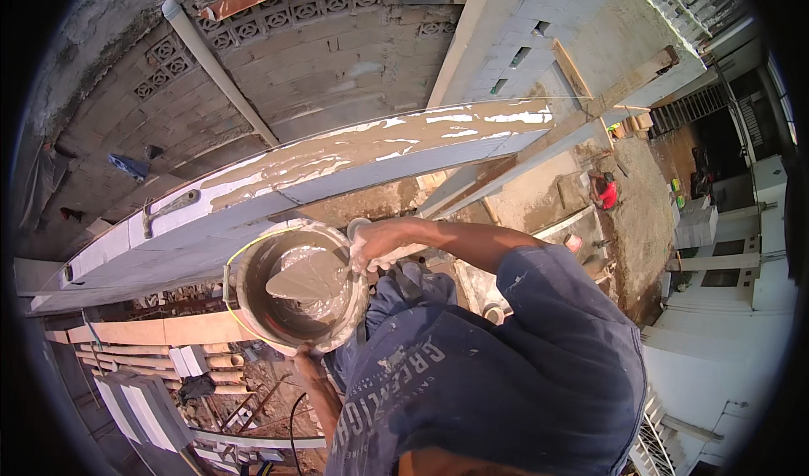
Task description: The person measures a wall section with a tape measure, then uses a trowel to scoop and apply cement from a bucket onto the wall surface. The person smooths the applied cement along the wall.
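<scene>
A round bucket (351,328) of wet grey mortar is at my front, beside the block wall. My left hand (307,356) is closed on the near side of its rim, with the fingers partly hidden. Over the right side of the rim, my right hand (371,247) is closed around a trowel's handle. The trowel's blade, heaped with mortar (310,279), lies inside the bucket. A yellow-green bail handle (227,284) hangs along the bucket's left side. Wet mortar (337,157) is spread unevenly along the wall's top beyond the bucket.
A hammer (168,209) rests on the wall top (109,244) at left. A wooden plank (168,328), bamboo poles (126,361) and pale blocks (139,404) are below left. A wooden beam (590,109) crosses at right. Far below, a person in red (606,193) is on the ground.
</scene>
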Motion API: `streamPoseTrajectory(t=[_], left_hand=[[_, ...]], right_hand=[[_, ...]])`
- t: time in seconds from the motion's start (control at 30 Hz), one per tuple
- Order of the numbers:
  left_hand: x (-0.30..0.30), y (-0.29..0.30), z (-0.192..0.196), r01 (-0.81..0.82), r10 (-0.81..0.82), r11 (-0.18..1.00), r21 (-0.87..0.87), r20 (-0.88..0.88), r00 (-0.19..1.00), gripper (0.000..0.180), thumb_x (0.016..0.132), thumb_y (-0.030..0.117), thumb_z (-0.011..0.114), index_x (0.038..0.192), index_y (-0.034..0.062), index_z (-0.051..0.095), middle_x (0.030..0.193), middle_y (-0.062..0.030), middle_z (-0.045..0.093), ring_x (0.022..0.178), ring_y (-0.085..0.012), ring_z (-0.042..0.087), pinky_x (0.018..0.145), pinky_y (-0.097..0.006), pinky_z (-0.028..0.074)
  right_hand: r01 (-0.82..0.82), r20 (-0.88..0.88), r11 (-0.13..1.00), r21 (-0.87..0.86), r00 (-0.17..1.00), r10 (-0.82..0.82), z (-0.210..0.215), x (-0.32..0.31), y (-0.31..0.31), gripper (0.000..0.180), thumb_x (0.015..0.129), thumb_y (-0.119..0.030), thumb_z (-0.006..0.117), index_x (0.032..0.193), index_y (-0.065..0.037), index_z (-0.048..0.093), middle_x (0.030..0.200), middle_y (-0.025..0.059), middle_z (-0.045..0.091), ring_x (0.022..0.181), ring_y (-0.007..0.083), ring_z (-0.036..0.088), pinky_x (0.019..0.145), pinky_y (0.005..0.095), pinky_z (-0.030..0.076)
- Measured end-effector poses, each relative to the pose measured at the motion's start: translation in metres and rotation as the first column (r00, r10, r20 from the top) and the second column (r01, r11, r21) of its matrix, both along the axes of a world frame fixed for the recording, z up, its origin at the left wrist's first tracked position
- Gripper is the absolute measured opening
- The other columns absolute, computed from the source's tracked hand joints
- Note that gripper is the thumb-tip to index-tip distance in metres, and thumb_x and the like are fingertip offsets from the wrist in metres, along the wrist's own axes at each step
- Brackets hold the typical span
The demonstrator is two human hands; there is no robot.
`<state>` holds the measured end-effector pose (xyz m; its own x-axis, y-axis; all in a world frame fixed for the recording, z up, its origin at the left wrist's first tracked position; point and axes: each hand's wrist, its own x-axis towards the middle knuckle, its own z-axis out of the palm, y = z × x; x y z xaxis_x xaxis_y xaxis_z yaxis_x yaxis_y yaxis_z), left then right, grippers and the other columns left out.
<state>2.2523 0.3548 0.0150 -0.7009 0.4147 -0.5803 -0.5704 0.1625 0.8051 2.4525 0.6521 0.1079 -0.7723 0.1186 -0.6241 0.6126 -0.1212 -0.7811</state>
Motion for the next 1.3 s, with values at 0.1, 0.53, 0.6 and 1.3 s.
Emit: streamPoseTrajectory(t=[0.1, 0.53, 0.6, 1.3], left_hand=[[-0.003, -0.001, -0.003, 0.029, -0.029, 0.999, 0.015, 0.003, 1.0, 0.043, 0.066, -0.001, 0.054, 0.109, -0.0049, 0.053, 0.092, -0.0128, 0.058, 0.075, -0.0259, 0.061, 0.06, -0.035, 0.054], [0.011, -0.009, 0.025, -0.078, 0.078, 0.995, -0.069, 0.001, 0.997, 0.049, 0.062, -0.004, 0.053, 0.11, -0.0036, 0.052, 0.09, -0.0132, 0.058, 0.074, -0.0256, 0.061, 0.059, -0.039, 0.056], [0.014, -0.012, 0.029, -0.097, 0.097, 0.995, -0.001, -0.004, 0.995, 0.043, 0.062, -0.002, 0.054, 0.105, -0.0043, 0.054, 0.088, -0.0124, 0.058, 0.071, -0.0248, 0.061, 0.057, -0.038, 0.056], [0.011, -0.021, 0.012, -0.076, 0.076, 0.996, -0.05, -0.006, 0.997, 0.046, 0.067, 0.001, 0.054, 0.112, -0.0062, 0.051, 0.099, -0.0156, 0.058, 0.083, -0.0282, 0.063, 0.069, -0.04, 0.057]], right_hand=[[0.094, -0.053, 0.994, 0.064, 0.994, -0.091, 0.02, 0.059, 0.031, 0.028, 0.078, -0.026, 0.065, 0.089, 0.0, 0.066, 0.071, 0.0082, 0.062, 0.064, 0.016, 0.059, 0.054, 0.0316, 0.043], [-0.184, 0.16, -0.006, 0.983, 0.869, -0.469, -0.007, 0.301, 0.159, 0.026, 0.073, -0.021, 0.066, 0.093, -0.004, 0.065, 0.09, 0.0173, 0.063, 0.089, 0.0353, 0.06, 0.078, 0.0431, 0.048], [-0.011, -0.031, -0.095, 0.995, 0.9, -0.435, -0.027, 0.304, 0.159, 0.024, 0.072, -0.018, 0.065, 0.091, -0.004, 0.064, 0.09, 0.017, 0.062, 0.088, 0.0355, 0.059, 0.078, 0.0435, 0.047], [-0.277, 0.151, 0.343, 0.898, 0.924, 0.351, -0.018, -0.051, -0.023, 0.015, 0.064, -0.013, 0.064, 0.074, -0.003, 0.069, 0.074, 0.0164, 0.067, 0.076, 0.0309, 0.067, 0.064, 0.041, 0.051]])
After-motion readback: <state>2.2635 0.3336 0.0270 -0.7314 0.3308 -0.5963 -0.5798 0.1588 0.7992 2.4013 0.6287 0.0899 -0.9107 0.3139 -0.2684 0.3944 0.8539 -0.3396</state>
